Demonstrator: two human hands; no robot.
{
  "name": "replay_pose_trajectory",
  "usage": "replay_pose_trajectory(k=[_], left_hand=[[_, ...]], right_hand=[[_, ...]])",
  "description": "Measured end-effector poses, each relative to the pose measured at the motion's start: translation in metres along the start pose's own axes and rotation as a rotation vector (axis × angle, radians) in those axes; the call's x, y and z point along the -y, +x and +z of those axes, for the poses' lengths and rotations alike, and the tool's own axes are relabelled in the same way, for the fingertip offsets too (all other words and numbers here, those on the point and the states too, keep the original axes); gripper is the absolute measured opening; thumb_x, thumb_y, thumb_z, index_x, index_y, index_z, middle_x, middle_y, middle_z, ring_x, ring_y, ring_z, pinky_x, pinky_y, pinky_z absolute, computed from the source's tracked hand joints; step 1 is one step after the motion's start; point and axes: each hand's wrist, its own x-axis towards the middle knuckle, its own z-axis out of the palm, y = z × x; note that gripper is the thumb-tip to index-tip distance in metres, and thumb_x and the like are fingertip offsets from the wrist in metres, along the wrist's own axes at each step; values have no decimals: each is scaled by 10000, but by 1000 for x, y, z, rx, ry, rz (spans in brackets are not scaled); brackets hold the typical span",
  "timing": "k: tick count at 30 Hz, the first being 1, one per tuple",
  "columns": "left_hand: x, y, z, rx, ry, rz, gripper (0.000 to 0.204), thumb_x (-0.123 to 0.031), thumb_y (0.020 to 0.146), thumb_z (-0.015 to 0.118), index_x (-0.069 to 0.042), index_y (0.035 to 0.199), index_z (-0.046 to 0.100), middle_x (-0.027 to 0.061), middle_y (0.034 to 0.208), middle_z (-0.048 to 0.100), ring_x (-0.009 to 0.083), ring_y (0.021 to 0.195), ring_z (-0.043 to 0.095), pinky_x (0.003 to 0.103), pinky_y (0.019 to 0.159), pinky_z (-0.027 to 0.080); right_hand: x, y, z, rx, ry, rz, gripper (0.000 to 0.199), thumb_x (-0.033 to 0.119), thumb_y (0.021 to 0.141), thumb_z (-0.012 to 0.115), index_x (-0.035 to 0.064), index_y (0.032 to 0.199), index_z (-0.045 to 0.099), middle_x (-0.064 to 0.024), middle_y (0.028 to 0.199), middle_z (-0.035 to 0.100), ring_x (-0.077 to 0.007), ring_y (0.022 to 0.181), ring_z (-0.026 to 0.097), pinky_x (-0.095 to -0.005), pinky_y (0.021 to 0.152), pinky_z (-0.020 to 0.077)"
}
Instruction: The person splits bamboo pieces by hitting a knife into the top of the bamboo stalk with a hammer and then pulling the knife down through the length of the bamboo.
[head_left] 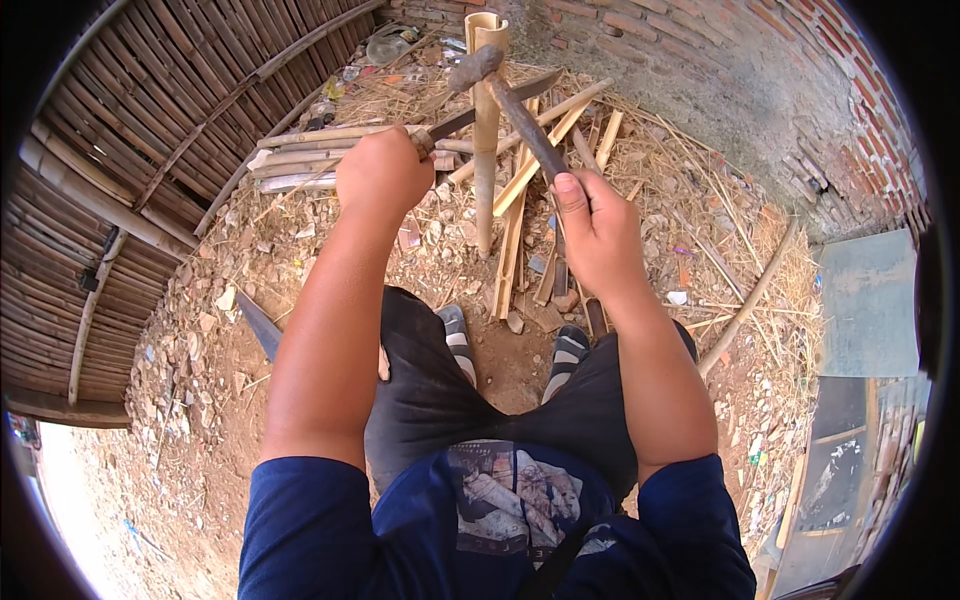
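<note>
Bamboo pole (486,150) upright, blade (500,103) lying crosswise

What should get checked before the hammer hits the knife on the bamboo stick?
1. Left hand has a firm grip on the knife handle: ok.
2. Right hand wrapped around the hammer handle: ok.
3. Knife blade across the top of the upright bamboo piece: ok.
4. Blade centred on the bamboo: cannot tell.
5. Feet clear of the bamboo's base: ok.
6. Bamboo standing steady: cannot tell.
</note>
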Motion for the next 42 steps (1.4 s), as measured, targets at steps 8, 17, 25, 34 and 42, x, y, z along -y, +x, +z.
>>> replay_pose_trajectory(k=[8,17,25,34,42], left_hand=[[34,44,-4,218,-100,128,471,-367,781,794,64,958,727,192,815,726,320,766,714,432,742,535],[5,48,-4,160,-49,102,469,-366,781,762,52,993,733,233,865,733,360,841,719,449,793,543],[-21,39,-8,180,30,126,451,-352,762,744,36,991,741,222,882,739,354,865,726,450,811,546],[-36,31,-4,160,43,159,413,-336,757,723,17,970,741,242,934,742,400,921,720,475,834,559],[-37,32,-4,132,22,167,419,-346,764,727,4,996,744,233,952,749,405,932,719,473,847,564]], right_hand=[[29,39,-72,-203,210,-44,446,436,1106,494,28,1085,673,51,652,453,-31,548,386,-222,501,306],[-43,35,-34,2,-173,100,430,432,1083,531,30,1035,675,-99,614,581,-230,555,600,-392,549,450],[-17,34,-51,-285,-78,-70,392,398,1077,560,24,1041,671,-128,620,599,-279,501,567,-360,498,426],[-24,32,-73,-242,-51,133,468,454,1078,534,22,990,687,-125,660,634,-204,582,593,-361,578,463],[-57,29,-46,-64,-296,272,447,441,1080,541,23,1032,692,-72,674,580,-155,622,557,-343,597,447]])
